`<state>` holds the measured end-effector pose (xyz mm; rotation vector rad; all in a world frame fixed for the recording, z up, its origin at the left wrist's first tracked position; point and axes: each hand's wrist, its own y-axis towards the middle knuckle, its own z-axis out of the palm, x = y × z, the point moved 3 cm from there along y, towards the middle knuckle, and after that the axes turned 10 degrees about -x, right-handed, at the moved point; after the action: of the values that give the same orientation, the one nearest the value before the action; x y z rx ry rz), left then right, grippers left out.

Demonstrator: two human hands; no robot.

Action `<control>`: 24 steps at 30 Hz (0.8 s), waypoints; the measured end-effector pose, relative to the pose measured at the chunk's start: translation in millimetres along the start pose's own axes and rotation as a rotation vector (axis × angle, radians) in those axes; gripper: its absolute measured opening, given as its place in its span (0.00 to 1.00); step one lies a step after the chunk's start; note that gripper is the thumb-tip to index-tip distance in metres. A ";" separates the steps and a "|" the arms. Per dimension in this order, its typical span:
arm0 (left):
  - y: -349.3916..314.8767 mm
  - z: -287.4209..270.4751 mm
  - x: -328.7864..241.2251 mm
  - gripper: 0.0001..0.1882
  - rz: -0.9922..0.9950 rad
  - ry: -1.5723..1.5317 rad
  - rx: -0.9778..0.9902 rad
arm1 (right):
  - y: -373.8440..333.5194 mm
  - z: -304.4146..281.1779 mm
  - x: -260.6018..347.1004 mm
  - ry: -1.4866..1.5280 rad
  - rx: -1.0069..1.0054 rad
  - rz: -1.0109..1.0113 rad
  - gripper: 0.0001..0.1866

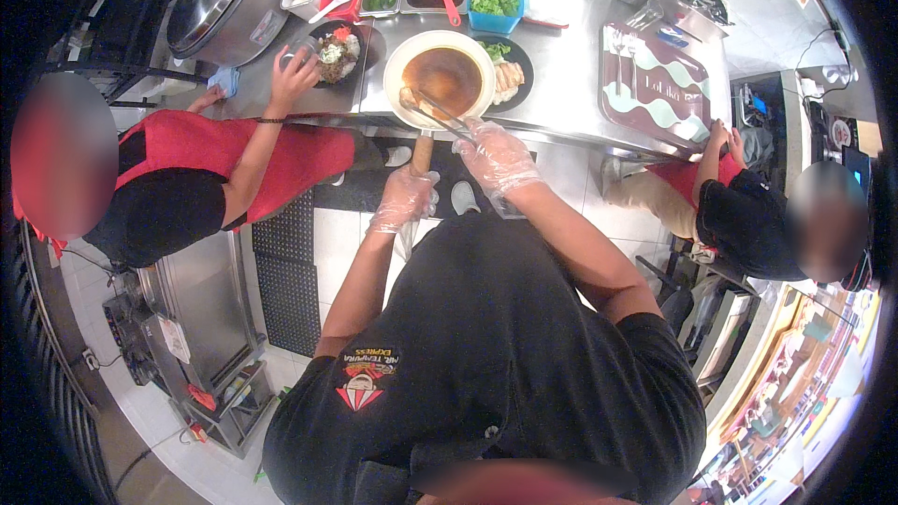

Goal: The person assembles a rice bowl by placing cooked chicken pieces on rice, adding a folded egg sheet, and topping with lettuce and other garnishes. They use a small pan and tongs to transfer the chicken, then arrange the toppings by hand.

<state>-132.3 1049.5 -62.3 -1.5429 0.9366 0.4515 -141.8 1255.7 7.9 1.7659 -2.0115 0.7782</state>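
My pan (393, 64) is before me over the counter (566, 75), my left hand (407, 198) at its handle (423, 153), tongs (438, 108) reaching in from my right hand (500, 157). A bowl (324, 31) lies left of it, a plate (528, 70) right. Beyond are a tub (406, 0) and a lettuce container (496, 24); a cooker (257, 30) stands farther left, a tray (687, 105) farther right.
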 end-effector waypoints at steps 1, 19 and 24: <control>-0.5 1.2 -1.6 0.11 0.001 0.009 0.002 | 2.1 1.6 -0.5 -0.003 0.001 -0.004 0.26; -10.4 -11.1 9.6 0.11 -0.042 0.029 -0.071 | -3.4 -23.8 -53.6 0.075 -0.383 0.034 0.23; -17.1 -25.5 28.7 0.12 -0.059 -0.010 -0.100 | -4.8 -27.3 -81.8 0.056 -0.347 0.158 0.24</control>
<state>-107.7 1015.8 -67.3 -1.6530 0.8690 0.4698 -126.5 1336.6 -18.3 1.3905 -2.1165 0.4792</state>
